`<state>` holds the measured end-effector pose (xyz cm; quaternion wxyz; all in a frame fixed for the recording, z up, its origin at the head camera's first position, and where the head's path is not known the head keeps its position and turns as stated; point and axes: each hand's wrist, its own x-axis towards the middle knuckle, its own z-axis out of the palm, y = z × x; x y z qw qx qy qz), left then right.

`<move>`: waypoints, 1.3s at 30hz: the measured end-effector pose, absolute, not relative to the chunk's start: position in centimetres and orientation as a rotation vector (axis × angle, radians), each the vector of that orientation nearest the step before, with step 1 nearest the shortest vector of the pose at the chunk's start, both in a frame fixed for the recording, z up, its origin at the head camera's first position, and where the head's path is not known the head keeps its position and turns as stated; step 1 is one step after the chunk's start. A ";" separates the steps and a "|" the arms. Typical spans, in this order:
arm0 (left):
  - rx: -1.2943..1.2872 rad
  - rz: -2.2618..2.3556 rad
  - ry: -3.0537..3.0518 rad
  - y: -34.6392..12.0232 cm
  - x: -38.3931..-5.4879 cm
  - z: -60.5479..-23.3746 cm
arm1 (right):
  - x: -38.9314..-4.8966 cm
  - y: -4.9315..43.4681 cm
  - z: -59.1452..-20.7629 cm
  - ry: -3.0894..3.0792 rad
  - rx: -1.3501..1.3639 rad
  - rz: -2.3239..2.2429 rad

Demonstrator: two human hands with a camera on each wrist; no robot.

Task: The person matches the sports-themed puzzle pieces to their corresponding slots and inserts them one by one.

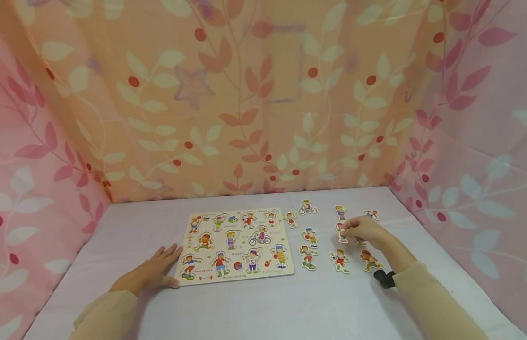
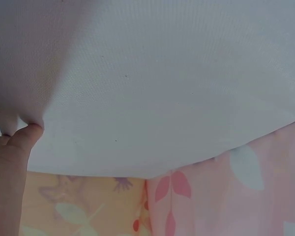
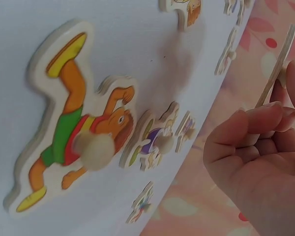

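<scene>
My right hand point(image 1: 365, 231) pinches a wooden figure puzzle piece point(image 1: 341, 233) among the loose pieces right of the board. In the right wrist view the held piece point(image 3: 278, 66) shows edge-on, lifted off the tabletop, with the fingers point(image 3: 233, 130) at its lower end. The wooden puzzle board point(image 1: 263, 279), printed with sporting children, lies flat left of the pieces. At its left edge rests my left hand point(image 1: 154, 269), fingers extended and touching the edge. Only part of that hand point(image 2: 12, 157) shows in the left wrist view.
Several knobbed pieces lie spread right of the board: a cyclist point(image 1: 307, 207), a football player point(image 1: 340, 261), a skateboarder point(image 1: 307, 258) and a runner point(image 3: 78, 130). A white cloth point(image 1: 254, 311) covers the table. Patterned curtains point(image 1: 246, 118) enclose the back and both sides.
</scene>
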<state>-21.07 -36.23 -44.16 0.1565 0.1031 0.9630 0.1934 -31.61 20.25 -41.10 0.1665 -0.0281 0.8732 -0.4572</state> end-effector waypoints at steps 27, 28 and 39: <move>0.291 0.539 2.773 -36.1 -20.8 -44.4 | -32.4 15.9 -41.4 2.459 -0.126 -1.336; 0.283 0.536 2.770 -36.1 -20.8 -44.5 | -32.4 15.7 -41.4 2.458 -0.136 -1.337; 0.271 0.527 2.770 -36.2 -21.0 -44.5 | -33.0 14.2 -41.5 2.438 -0.182 -1.341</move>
